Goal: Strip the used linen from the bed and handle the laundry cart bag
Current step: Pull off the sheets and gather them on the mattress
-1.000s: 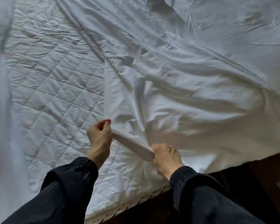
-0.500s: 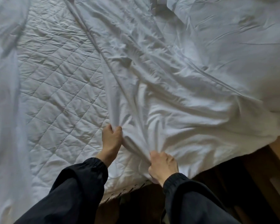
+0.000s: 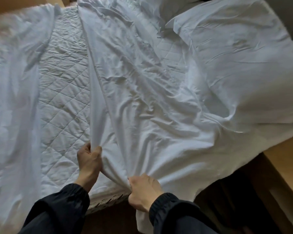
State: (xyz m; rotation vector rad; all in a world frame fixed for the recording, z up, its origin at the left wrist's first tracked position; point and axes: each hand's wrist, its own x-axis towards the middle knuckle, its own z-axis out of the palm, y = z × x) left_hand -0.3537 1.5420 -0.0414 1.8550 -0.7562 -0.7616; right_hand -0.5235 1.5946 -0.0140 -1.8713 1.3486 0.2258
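The left grip (image 3: 90, 159) is clenched round a gathered fold of the white sheet (image 3: 142, 98), thumb and fingers curled over the cloth, and a taut ridge of fabric runs from its knuckles toward the far end of the bed (image 3: 107, 199). Just to its right and nearer the person, the right grip (image 3: 143, 194) grasps a bunch of the same sheet at the bed's near edge, with the cloth between the two drawn into tight pleats (a loose flap hangs below the right wrist, over the dark gap there). Dark sleeves (image 3: 57, 208) cover both forearms up to the wrists. Directly left of the left grip lies the uncovered quilted mattress pad (image 3: 63, 81), stitched in diamonds, and further left a rumpled mass of white linen (image 3: 12, 98) covers that side of the bed. Beyond and to the right of the right grip, the creased sheet spreads out to a thicker white duvet (image 3: 243, 65) heaped on the far right. Below the duvet, well right of the right grip, a pale wooden ledge (image 3: 286, 157) shows.
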